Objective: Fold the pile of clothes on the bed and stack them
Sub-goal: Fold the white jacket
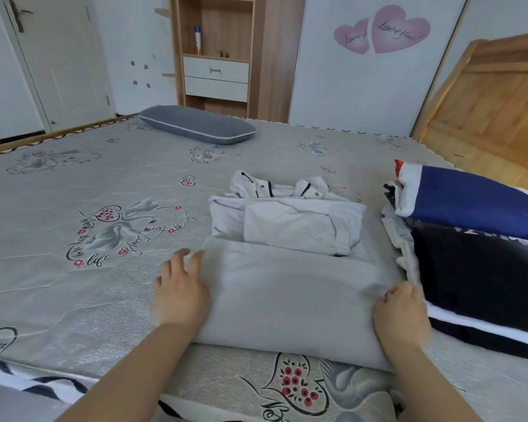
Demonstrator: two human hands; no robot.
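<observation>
A grey garment (pixel 290 296) lies folded flat on the bed (pixel 73 239) right in front of me. My left hand (pixel 180 290) rests with straight fingers against its left edge. At the garment's right edge, my right hand (pixel 401 315) has its fingers curled on the cloth. Just behind the grey piece sits a folded light-grey shirt (pixel 287 217) with dark-trimmed collar and buttons. A pile of clothes (pixel 476 254) in navy, white and red sits on the bed at the right, touching my right hand's side.
A grey pillow (pixel 197 124) lies at the far side of the bed. Behind it stand a wooden shelf unit with drawers (pixel 215 53) and a white door (pixel 55 56). A wooden headboard (pixel 494 102) leans at the right. The bed's left half shows bare patterned cover.
</observation>
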